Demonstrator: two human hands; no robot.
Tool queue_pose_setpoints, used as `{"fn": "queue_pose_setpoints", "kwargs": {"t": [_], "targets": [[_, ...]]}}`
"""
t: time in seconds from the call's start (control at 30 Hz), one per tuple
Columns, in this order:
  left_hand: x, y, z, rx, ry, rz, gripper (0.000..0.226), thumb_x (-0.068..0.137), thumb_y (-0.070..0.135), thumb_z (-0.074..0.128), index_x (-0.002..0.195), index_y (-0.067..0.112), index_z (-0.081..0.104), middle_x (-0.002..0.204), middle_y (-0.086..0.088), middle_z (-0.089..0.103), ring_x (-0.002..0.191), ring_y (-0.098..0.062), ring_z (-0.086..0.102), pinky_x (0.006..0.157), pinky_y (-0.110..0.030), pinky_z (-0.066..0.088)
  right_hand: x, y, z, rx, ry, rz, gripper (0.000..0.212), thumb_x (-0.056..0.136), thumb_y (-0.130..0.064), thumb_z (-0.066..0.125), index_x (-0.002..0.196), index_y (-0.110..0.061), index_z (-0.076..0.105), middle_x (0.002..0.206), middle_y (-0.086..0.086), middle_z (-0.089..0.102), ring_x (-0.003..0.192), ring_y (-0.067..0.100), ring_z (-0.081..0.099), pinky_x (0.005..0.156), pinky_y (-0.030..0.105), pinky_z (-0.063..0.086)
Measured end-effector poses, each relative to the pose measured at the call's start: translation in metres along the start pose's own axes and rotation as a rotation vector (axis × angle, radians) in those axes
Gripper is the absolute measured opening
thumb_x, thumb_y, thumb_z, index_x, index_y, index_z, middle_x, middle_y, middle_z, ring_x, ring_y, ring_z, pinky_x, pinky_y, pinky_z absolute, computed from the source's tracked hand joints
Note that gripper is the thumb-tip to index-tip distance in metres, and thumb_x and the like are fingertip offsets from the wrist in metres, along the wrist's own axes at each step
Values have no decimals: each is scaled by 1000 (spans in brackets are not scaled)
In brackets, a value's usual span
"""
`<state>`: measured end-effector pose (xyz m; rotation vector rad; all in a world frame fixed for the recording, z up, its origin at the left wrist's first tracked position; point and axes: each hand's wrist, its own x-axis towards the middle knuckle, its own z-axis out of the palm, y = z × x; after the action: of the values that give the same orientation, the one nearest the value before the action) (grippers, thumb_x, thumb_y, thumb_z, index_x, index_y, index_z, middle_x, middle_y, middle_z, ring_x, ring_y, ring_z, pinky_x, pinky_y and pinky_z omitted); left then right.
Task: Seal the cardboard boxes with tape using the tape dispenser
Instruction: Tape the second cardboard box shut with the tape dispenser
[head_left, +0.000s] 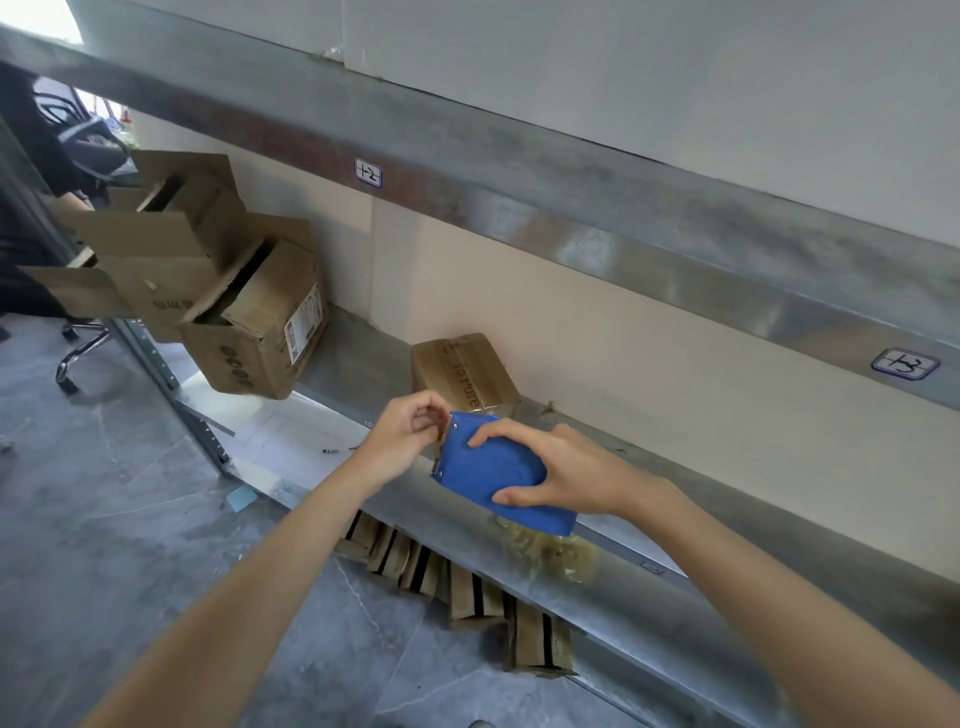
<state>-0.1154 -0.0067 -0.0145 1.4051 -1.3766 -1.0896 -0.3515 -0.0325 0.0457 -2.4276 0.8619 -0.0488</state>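
The left tag (368, 172) reads "1-2", the right tag (905, 362) "1-3". One taped box (464, 371) sits on the shelf (358, 353), its print unclear. Just near of it, the right hand (566, 473) grips one blue tape dispenser (488, 467). The left hand (405, 431) pinches tape at its toothed edge. Open boxes (249, 332) pile far left.

A grey metal shelf board (675, 613) runs just below the fingers (421, 410). Brown black-striped flat packets (475, 597) stand lower, beneath it. A small blue paper note (241, 498) lies down-left of the fingers, and a white handwritten label (368, 172) sits well above them.
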Motion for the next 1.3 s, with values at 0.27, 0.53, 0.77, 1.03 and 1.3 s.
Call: {"fn": "queue_pose_setpoints", "kwargs": {"t": [0.27,0.53,0.77,1.03,1.3], "targets": [[2,-9,-51,-3,215,-52,14,86,0,71,84,14,67,85,2,70,91,-22,67,92,-36,52,-20,30,-18,-27,41,61,48,87,-50,68,125,-60,40,96,-9,62,66,12,55,61,33,49],[6,-22,-27,-155,256,-154,14,91,0,65,87,13,64,91,-2,65,90,-16,64,103,-47,50,-15,39,-15,-124,73,107,48,87,-47,68,128,-54,43,60,-10,49,57,13,46,57,29,38],[9,-32,-17,-159,291,-180,16,86,9,75,88,18,62,90,0,65,92,-14,64,100,-42,50,-5,49,-4,-100,56,111,49,85,-50,66,127,-57,40,75,1,63,55,18,45,60,39,46],[18,-47,-6,-29,309,-63,20,88,5,72,90,20,58,88,-5,60,85,-11,60,82,-26,46,-2,54,-1,-104,45,131,49,85,-53,65,126,-59,38,83,3,66,58,19,49,63,39,47],[31,-68,9,57,265,101,53,94,-1,60,135,32,53,88,-4,45,79,-17,53,83,-16,46,-5,46,1,-82,41,183,47,90,-46,66,130,-51,43,63,-5,49,58,3,48,50,25,30]]}}
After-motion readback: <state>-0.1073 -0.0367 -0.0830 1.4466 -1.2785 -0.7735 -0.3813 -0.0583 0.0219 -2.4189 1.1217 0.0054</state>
